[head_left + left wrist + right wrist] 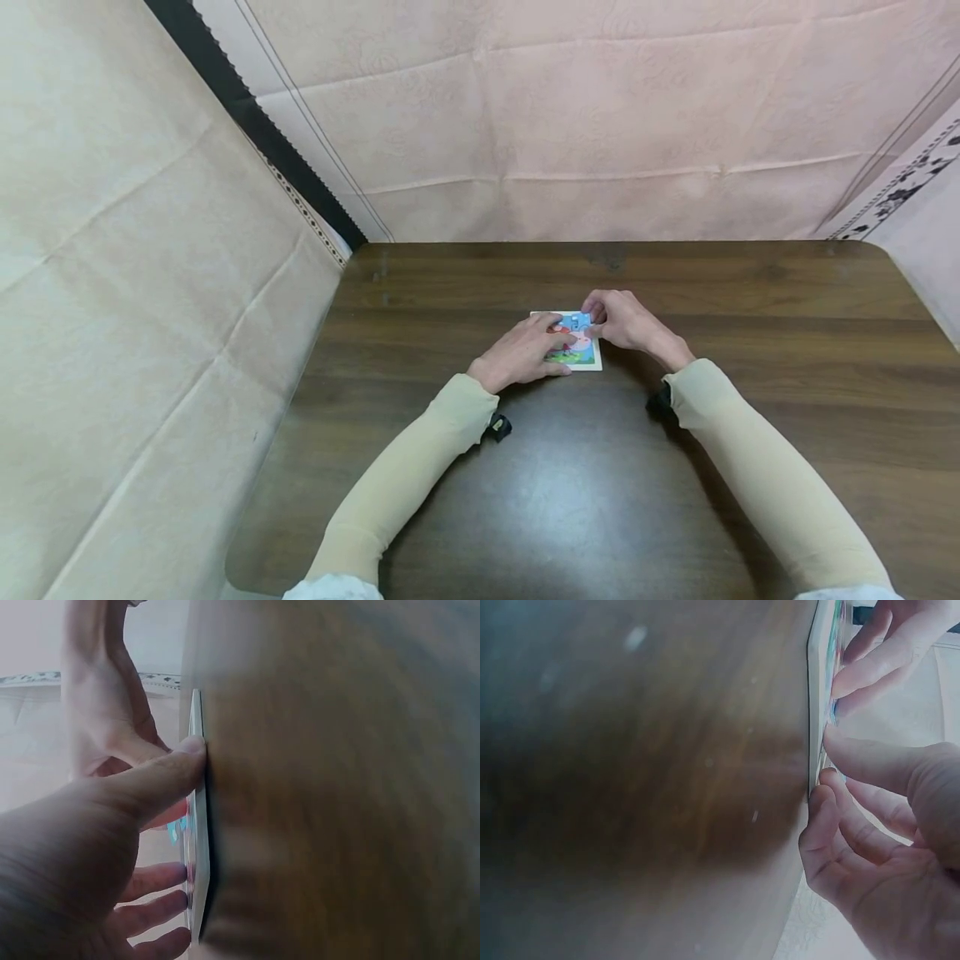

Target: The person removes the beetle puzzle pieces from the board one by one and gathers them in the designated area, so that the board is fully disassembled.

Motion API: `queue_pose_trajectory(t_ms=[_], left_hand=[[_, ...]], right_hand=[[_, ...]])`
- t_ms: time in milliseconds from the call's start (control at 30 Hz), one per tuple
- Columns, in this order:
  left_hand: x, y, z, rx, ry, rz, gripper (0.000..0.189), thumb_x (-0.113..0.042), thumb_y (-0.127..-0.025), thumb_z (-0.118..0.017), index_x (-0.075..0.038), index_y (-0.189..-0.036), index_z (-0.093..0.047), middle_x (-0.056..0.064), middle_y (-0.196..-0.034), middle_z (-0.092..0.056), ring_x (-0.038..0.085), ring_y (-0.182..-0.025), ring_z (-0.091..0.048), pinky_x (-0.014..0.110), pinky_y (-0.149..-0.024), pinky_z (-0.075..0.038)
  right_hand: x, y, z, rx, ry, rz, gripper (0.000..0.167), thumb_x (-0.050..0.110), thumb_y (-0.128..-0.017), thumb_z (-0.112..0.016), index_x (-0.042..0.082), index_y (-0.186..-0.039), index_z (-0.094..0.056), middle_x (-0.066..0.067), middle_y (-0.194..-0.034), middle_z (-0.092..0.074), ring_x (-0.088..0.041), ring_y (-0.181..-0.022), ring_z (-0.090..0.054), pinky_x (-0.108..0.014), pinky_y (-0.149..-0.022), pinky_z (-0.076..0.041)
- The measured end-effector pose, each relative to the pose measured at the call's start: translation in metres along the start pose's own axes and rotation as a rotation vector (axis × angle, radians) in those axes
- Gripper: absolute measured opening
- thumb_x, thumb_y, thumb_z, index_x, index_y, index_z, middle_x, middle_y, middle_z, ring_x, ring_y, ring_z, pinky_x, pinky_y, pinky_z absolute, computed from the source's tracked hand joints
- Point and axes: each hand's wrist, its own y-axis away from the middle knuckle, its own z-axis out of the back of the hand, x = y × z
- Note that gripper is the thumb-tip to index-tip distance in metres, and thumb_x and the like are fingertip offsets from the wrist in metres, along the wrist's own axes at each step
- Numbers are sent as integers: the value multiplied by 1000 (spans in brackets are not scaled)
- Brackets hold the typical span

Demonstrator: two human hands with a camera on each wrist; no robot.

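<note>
A small, thin board with a bright cartoon picture [583, 357] and a white border lies on the brown table. My left hand [522, 352] rests over its left part, fingers spread and fairly straight across the picture. In the left wrist view, the left thumb [191, 746] touches the board's near edge. My right hand [628, 321] is at the upper right corner, its fingers bent and the thumb on the picture side. From the right wrist view, the right thumb [870, 759] and curled fingertips pinch at the board's edge. The corner itself is hidden by the right hand.
The wooden table [570, 492] has rounded corners and reaches to a pale cloth hanging [600, 125] behind. More pale cloth [150, 333] hangs at the left. Dark wrist devices [498, 427] sit under both sleeves.
</note>
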Motion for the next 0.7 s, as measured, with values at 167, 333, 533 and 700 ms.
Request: queue_pose_trajectory(t_ms=[167, 333, 533, 700], left_hand=[[7, 2, 0, 1, 57, 89, 72, -57, -100, -75, -25, -161, -55, 10, -176, -38, 29, -162, -36, 48, -134, -36], [13, 5, 3, -17, 123, 170, 87, -59, -97, -78, -13, -165, -49, 10, -178, -34, 29, -162, -37, 48, -133, -38], [17, 7, 2, 0, 143, 213, 96, -61, -95, -79, -9, -167, -43, 9, -178, -33, 30, -160, -38, 48, -133, -37], [17, 7, 2, -7, 151, 217, 94, -59, -95, -80, -9, -166, -45, 9, -177, -34, 29, -159, -39, 48, -133, -37]], right_hand=[[1, 0, 1, 9, -9, -24, 31, 2, -99, -77, -5, -128, -70, -25, -116, -74, -34, -102, -69, -56, -101, -61], [1, 0, 1, 10, -14, -53, 33, 5, -99, -78, -4, -130, -70, -25, -117, -73, -34, -103, -68, -55, -101, -60], [2, 0, 0, 6, 20, -42, 34, 6, -98, -79, -5, -130, -71, -25, -116, -74, -33, -99, -67, -54, -98, -61], [5, -1, 0, 0, 76, -19, 35, 6, -97, -80, -6, -129, -72, -25, -116, -75, -33, -97, -67, -54, -98, -62]])
